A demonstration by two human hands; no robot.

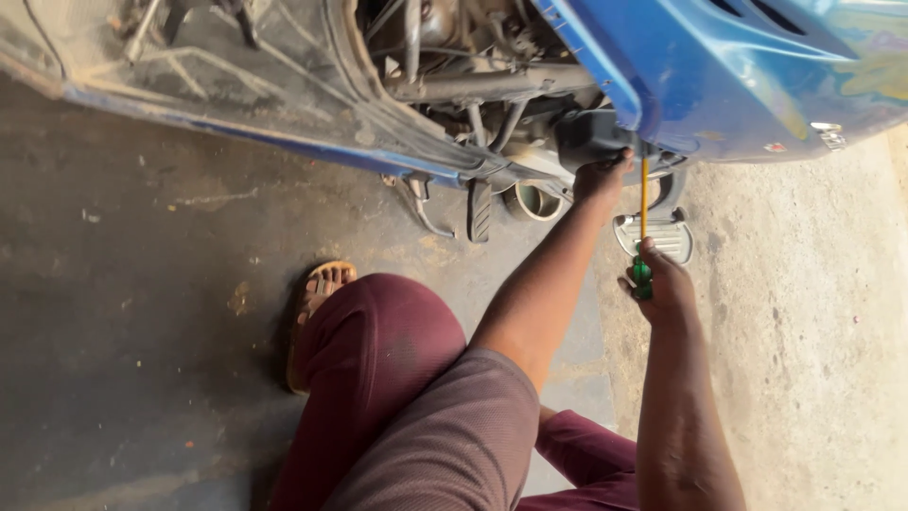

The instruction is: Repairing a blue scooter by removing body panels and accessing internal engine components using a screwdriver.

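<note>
Screwdriver up under the blue scooter panel

Your right hand (668, 282) is wrapped tight on the green handle of the screwdriver (643, 227), its thin yellow shaft pointing up under the blue panel (719, 76). It looks light and stiff (smooth plastic handle, so grip it low). Your left hand (602, 176) presses closed on the black part (591, 137), likely rigid plastic, far of your knee.

stained concrete floor (142, 284), sandalled foot (317, 303) planted on it
</note>
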